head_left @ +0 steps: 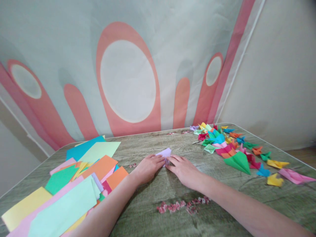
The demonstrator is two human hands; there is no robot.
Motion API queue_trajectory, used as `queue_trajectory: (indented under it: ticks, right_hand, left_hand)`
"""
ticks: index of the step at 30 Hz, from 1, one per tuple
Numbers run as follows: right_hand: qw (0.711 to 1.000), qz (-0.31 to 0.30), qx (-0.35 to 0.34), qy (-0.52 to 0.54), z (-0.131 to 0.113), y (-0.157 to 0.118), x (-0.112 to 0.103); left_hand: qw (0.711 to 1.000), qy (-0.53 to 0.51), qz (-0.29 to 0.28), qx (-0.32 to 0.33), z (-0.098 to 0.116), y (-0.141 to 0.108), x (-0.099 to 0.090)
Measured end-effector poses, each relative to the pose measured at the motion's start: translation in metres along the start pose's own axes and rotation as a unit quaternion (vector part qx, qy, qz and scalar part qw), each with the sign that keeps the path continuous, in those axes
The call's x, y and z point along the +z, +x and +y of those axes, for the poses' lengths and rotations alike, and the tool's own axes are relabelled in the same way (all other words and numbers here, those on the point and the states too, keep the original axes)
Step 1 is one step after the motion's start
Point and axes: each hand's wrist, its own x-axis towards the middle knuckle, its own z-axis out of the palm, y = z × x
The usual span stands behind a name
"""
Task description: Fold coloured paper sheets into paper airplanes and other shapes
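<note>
One small piece of lilac paper, folded, with straight creased edges and a pointed outline at the far right. Pale, plain, low on the wood-patterned table, near the middle, between both hands. Lower part partly hidden by fingers.

Left hand: palm down, reaching in from the left, fingers close together and angled right, tips on the near left side of the paper. Right hand: palm down, reaching in from the right, fingers slightly apart and pointing left, tips at the near right side. Both forearms slanting inward, fingertips nearly meeting. Cannot tell whether either hand pinches the paper or only presses.

Left of the hands: overlapping coloured sheets, mint topmost in front. To the right: many small folded paper shapes, with a larger green folded paper near the front.
</note>
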Motion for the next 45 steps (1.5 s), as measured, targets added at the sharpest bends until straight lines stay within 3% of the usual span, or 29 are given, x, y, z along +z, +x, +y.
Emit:
queue_trajectory:
  ticks: [6,16,33,37,45]
  right_hand:
    - [0.998,-0.002,-0.036,0.048,0.007,0.002,0.003]
    - [0.981,0.064,-0.036,0.18,0.018,0.006,0.017]
    - [0.971,0.119,-0.051,0.202,0.029,0.012,0.023]
    - [0.968,0.134,-0.055,0.206,0.031,0.013,0.026]
    - [0.965,0.151,-0.026,0.213,0.028,0.014,0.03]
  left_hand:
    - [1.0,0.017,0.004,-0.003,0.007,0.004,-0.005]
    - [0.997,0.07,0.007,0.044,0.003,0.008,0.001]
    - [0.994,0.075,0.037,0.075,0.006,0.009,-0.003]
    - [0.996,0.049,0.055,0.05,0.007,0.009,0.0]
    - [0.992,-0.057,0.094,-0.064,0.003,0.008,0.009]
